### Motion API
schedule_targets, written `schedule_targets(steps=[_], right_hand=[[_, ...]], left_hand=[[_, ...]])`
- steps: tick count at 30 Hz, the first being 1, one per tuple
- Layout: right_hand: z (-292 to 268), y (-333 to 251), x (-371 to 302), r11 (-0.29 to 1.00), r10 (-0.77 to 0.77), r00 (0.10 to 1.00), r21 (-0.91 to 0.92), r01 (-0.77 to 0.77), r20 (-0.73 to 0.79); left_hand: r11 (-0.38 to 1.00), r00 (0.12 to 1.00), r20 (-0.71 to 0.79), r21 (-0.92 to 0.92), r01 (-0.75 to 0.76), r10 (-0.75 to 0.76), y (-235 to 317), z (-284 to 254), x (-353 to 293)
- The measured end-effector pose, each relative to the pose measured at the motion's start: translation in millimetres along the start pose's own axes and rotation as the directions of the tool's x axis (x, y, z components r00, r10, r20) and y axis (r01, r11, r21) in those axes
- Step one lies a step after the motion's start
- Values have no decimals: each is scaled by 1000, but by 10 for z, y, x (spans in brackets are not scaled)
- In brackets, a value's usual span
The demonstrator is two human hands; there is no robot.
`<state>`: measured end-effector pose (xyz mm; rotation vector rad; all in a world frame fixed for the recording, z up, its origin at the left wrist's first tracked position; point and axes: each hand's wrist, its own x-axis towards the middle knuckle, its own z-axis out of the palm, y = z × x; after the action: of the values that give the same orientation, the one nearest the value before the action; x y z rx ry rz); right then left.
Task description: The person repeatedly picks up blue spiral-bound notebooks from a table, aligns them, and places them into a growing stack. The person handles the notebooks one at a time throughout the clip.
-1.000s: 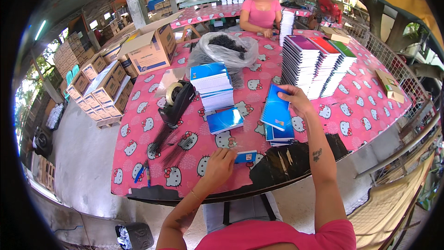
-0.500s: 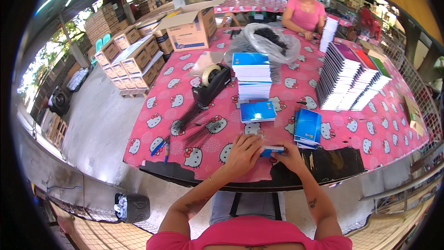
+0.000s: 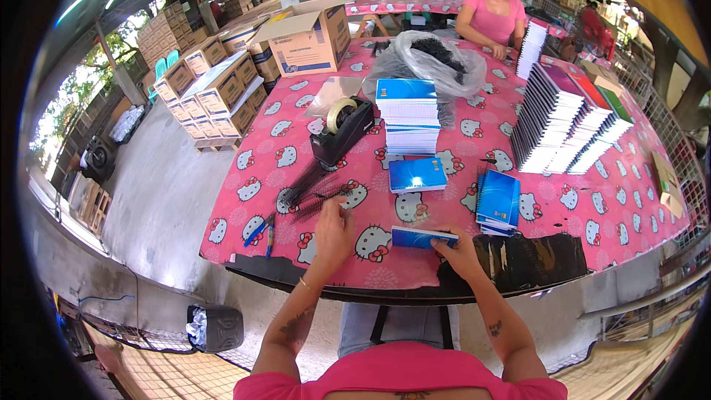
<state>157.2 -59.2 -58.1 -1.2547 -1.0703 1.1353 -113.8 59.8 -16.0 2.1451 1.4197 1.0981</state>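
Observation:
In my right hand (image 3: 457,250) is a small blue notepad (image 3: 418,238), its thumb on the cover and its pages edge-on near the table's front. My left hand (image 3: 335,234) is at the loose black binding coils (image 3: 307,198), its fingers drawn together at their right end; whether a coil is between the fingertips is hard to make out. Beyond the notepad lies a short blue pad stack (image 3: 418,175), and behind that stands a tall stack of blue-topped pads (image 3: 406,116). Several spiral-bound blue notebooks (image 3: 498,198) lie right of my right hand.
A black tape dispenser (image 3: 342,133) stands left of the tall stack. Blue pens (image 3: 269,240) lie at the left edge. Farther back are a plastic bag of black coils (image 3: 474,78), a carton (image 3: 309,43) and notebook stacks (image 3: 544,122). A co-worker (image 3: 492,15) stands across the table.
My left hand has left the notepad and moved left to the black coils. The notepad, still in my right hand, has turned so more of its blue cover shows.

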Motion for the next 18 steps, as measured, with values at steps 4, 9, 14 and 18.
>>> schedule_targets(steps=[4,9,14,18], right_hand=[[11,58,33,999,-47,999,11,46,18],[28,-28,-31,993,-88,994,-73,92,61],[35,-13,-7,988,-99,994,-110,103,42],[41,-22,-20,997,-36,998,-68,39,43]], left_hand=[[889,987,160,-450,81,-9,235,380,-432],[852,999,36,-524,-8,32,264,451,-370],[901,994,109,-428,73,-29,385,47,-187],[939,956,111,-247,-239,272,262,101,-251]])
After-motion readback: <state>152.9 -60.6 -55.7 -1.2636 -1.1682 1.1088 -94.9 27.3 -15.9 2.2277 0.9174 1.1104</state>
